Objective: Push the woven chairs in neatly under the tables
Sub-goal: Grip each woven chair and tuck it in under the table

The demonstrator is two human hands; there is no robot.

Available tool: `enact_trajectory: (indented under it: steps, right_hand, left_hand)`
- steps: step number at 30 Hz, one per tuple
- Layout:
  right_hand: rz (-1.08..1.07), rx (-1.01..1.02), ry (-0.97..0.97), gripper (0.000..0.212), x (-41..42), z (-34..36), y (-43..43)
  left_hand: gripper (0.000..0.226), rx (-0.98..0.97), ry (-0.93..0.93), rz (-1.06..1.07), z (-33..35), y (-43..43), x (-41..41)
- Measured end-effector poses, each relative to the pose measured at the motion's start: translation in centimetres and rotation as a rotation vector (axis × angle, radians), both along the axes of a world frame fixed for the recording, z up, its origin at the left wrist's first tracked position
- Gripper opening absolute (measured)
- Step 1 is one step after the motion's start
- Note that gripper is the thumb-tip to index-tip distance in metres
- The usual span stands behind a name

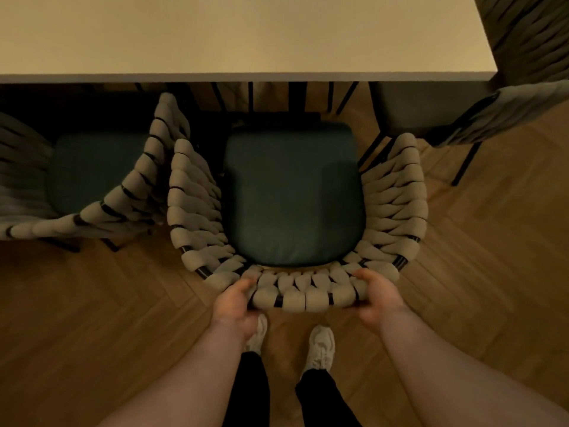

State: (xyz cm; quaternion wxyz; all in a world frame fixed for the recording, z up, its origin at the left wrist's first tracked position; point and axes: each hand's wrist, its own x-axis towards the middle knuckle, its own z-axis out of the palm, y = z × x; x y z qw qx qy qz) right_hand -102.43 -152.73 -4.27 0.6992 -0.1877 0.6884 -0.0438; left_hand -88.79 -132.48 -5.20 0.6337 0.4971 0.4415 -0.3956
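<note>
— Where does the woven chair (303, 292) stand?

— On the wooden floor (92, 318), facing the pale bench (234, 35). Its green cushion (292, 192) lies almost wholly on the near side of the bench's edge, with only the front of the seat near that edge.

— And the person's hands?

— Both are on the top of the chair's curved back. The left grip (235, 303) holds the woven rail at its left end, thumb on top and fingers curled under. The right grip (377, 298) holds the right end in the same way. The person's pale shoes (321, 346) stand just behind the chair.

— Anything beside it?

— A second woven chair (132, 192) stands to the left, turned at an angle, with its own dark green seat. Its near arm runs close along the first chair's left arm; whether they touch cannot be told. At the bench's right corner a third chair (505, 112) shows in part, in shadow.
</note>
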Motion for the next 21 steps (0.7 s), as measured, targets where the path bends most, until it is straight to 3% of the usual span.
enact_trajectory:
  steps: [8,13,21]
  right_hand:
    - [-0.158,-0.016,-0.063,0.048,0.0,-0.5,0.1]
    - [-0.15,-0.026,-0.113,0.024,-0.1,-0.1,0.2]
    - [-0.196,-0.036,-0.175,0.031,0.7,0.7,0.7]
  left_hand:
    - [0.021,-0.025,-0.014,0.063,0.5,0.1,0.0]
    - [0.015,-0.054,-0.049,0.076,1.7,0.6,0.5]
    - [0.03,-0.093,-0.111,0.064,2.4,0.6,2.4]
